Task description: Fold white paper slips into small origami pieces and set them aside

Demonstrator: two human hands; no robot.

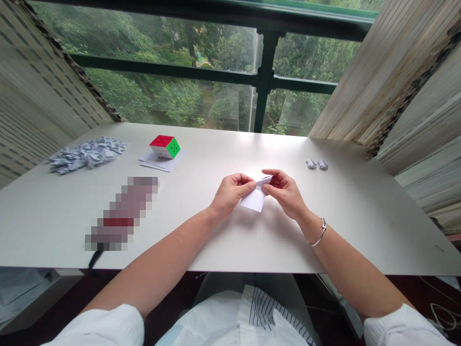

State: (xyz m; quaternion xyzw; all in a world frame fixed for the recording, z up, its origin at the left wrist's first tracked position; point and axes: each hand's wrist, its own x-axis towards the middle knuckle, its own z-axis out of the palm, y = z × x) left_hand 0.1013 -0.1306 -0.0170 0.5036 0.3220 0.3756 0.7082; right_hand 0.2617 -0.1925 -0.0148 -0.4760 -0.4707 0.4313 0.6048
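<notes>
Just above the middle of the white table, a small piece of white paper [253, 200] is held between my two hands, its upper part folded over. My left hand [234, 192] pinches the fold from the left between thumb and fingers. From the right, my right hand [283, 190] grips the same fold, its thumb in front and its index finger stretched along the top. The lower part of the paper hangs free, with a straight bottom edge. Part of the folded section is hidden behind the fingers.
On the white table [345, 216], two small folded paper pieces [317, 164] lie to the right. A Rubik's cube [164, 146] rests on paper sheets [158, 166] at the back left, beside a pile of folded paper [88, 154]. A blurred-out object [124, 214] lies nearer.
</notes>
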